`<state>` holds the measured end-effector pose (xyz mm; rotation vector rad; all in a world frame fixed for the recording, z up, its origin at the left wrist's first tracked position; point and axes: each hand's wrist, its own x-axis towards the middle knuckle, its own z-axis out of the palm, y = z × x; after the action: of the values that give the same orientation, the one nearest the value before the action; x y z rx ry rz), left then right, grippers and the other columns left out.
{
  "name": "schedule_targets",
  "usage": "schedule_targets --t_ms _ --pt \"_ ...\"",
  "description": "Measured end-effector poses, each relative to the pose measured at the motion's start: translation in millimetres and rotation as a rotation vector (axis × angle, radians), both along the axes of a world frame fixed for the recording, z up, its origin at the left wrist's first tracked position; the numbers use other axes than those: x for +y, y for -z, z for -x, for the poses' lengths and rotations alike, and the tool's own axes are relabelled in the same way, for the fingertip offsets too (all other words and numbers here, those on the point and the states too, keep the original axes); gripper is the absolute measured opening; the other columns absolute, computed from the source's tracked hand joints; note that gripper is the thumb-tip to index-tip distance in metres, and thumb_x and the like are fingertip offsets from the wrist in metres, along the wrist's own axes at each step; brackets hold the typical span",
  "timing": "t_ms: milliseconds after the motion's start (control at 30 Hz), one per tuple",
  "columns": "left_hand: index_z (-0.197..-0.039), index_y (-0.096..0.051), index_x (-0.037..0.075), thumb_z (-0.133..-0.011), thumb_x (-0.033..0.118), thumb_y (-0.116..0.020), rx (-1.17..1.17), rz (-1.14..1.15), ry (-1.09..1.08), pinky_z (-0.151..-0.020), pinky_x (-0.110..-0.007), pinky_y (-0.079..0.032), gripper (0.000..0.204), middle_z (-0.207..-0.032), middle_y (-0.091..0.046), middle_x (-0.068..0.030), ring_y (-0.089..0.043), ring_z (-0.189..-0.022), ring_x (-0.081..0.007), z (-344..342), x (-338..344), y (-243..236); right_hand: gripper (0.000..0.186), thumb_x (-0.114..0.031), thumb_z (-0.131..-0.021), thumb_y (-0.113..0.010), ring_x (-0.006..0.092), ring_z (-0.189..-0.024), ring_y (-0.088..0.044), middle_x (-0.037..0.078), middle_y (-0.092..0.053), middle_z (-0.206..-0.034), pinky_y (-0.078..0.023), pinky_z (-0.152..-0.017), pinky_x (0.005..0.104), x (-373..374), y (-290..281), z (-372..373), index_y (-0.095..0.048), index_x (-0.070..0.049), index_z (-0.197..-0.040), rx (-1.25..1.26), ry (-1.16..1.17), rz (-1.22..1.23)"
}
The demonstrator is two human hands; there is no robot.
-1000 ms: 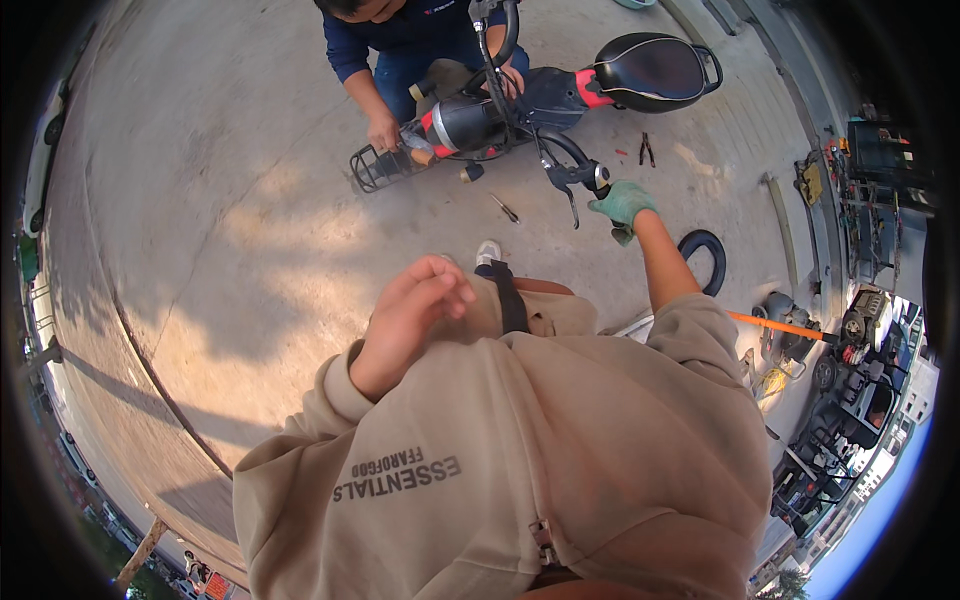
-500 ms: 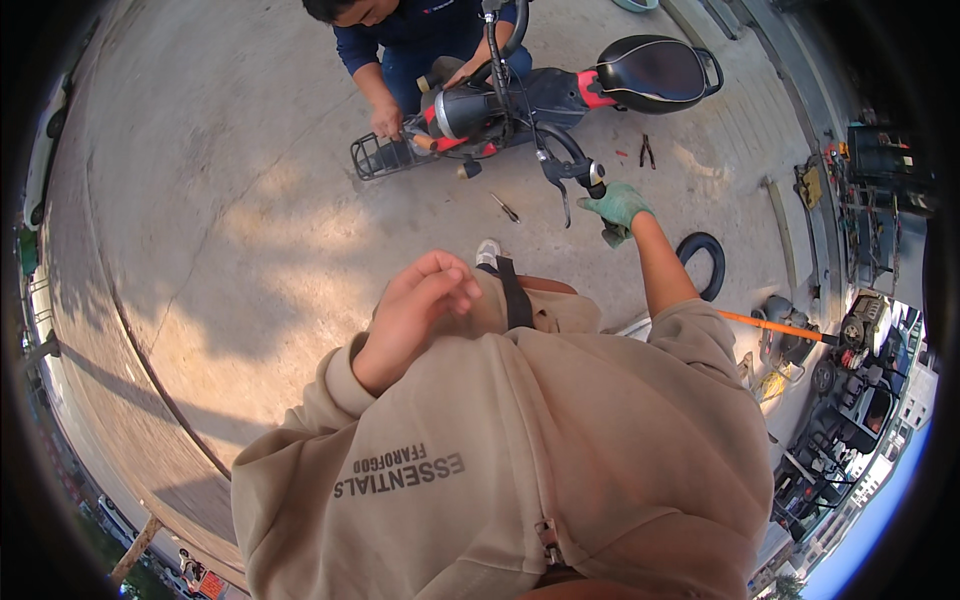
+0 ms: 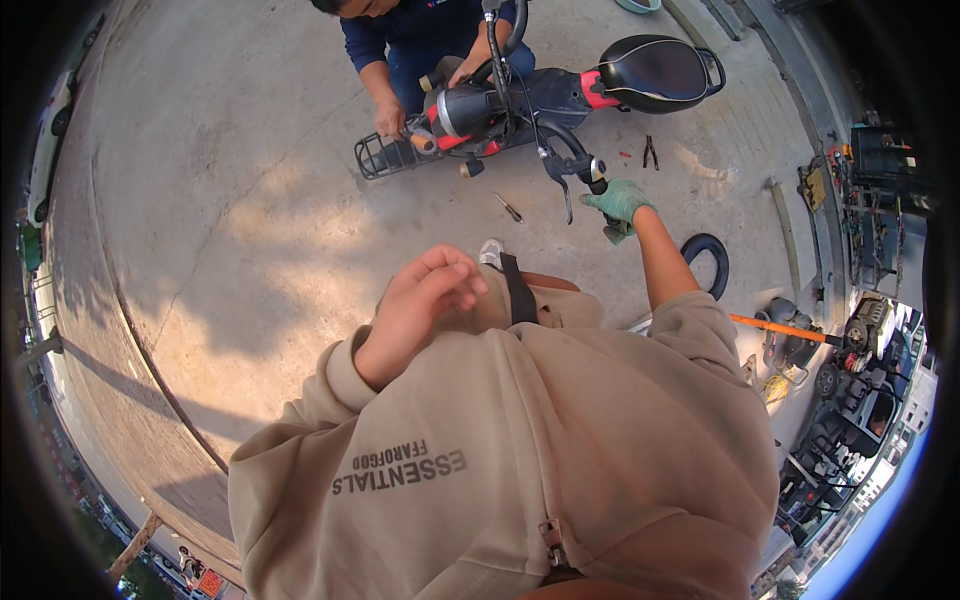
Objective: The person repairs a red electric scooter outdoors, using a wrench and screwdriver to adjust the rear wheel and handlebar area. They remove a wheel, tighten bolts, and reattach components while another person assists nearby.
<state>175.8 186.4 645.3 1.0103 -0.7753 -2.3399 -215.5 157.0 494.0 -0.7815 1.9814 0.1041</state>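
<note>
A small electric bike or scooter (image 3: 545, 95), black with red panels, stands across the upper middle of the head view. My right hand (image 3: 622, 205), in a green glove, is closed around the near handlebar grip (image 3: 597, 185), just beyond the silver control housing. A brake lever (image 3: 569, 200) sticks out beside it. My left hand (image 3: 420, 305), bare and slightly blurred, hovers before my body with fingers loosely curled and nothing visible in it. Opposite me crouches a person (image 3: 385, 50) in dark blue, one hand by the front rack (image 3: 385, 158) and the other at the bike's body.
On the concrete lie a screwdriver-like tool (image 3: 508, 207), pliers (image 3: 651, 153) and a small red piece (image 3: 624, 154). A black tyre (image 3: 707, 262) rests right of my arm. An orange pole (image 3: 785, 328) and parked vehicles (image 3: 850, 410) are farther right.
The view has shifted slightly. My right hand keeps its hold on the handlebar grip, and my left hand stays nearly in place. The other person's hand remains by the front rack.
</note>
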Motion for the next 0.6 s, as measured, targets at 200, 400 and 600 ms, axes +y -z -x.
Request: schedule_targets --t_ms 200,400,600 --pt "-0.102 -0.06 0.006 -0.101 0.017 -0.052 0.009 0.003 0.001 -0.081 -0.026 -0.047 0.015 -0.097 -0.066 -0.0065 -0.057 -0.085 -0.0102 0.5 0.5 1.1 0.046 -0.038 -0.085 -0.078 0.0268 -0.053 -0.06 0.012 -0.056 -0.066 -0.053 -0.046 0.0443 0.0 1.2 0.3 -0.057 0.002 -0.08 -0.002 -0.025 0.021" --pt "-0.103 -0.06 0.005 -0.102 0.016 -0.052 0.022 -0.005 -0.006 -0.08 -0.024 -0.048 0.014 -0.096 -0.067 -0.0051 -0.058 -0.084 -0.0085 0.6 2.4 2.4 0.047 -0.039 -0.086 -0.077 0.0279 -0.052 -0.06 0.011 -0.054 -0.065 -0.054 -0.043 0.0448 1.1 -1.3 0.5 -0.053 0.001 -0.078 -0.051 0.042 0.006" --pt "-0.102 -0.06 0.005 -0.101 0.016 -0.051 0.01 0.005 -0.012 -0.08 -0.026 -0.048 0.014 -0.096 -0.066 -0.007 -0.058 -0.083 -0.0104 3.0 7.2 3.8 0.05 -0.042 -0.086 -0.076 0.0273 -0.051 -0.06 0.011 -0.054 -0.064 -0.055 -0.043 0.0443 0.2 -6.7 -3.7 -0.054 0.002 -0.077 -0.044 0.028 -0.008"
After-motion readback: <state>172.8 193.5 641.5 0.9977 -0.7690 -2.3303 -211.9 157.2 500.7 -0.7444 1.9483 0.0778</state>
